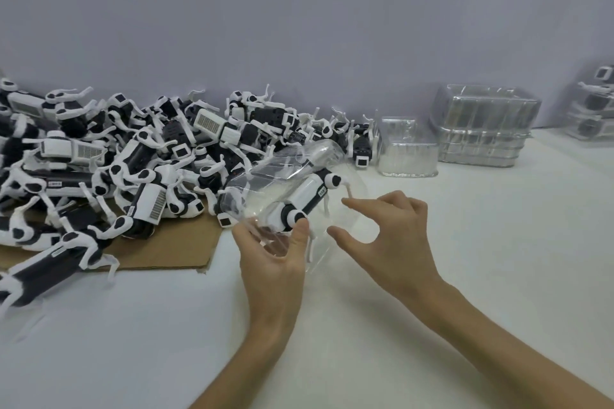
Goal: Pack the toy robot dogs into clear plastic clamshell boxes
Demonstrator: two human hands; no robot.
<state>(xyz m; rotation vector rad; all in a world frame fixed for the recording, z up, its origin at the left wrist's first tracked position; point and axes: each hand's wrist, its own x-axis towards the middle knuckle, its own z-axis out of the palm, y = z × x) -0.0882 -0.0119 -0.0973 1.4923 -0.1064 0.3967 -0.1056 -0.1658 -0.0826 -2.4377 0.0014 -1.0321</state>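
One toy dog (307, 197) in clamshell (282, 166), left grip (272, 264) at near end

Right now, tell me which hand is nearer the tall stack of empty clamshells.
Right. The right hand lies left of the stack, closer to the camera; the left hand is farther left, gripping the clamshell that holds a toy dog.
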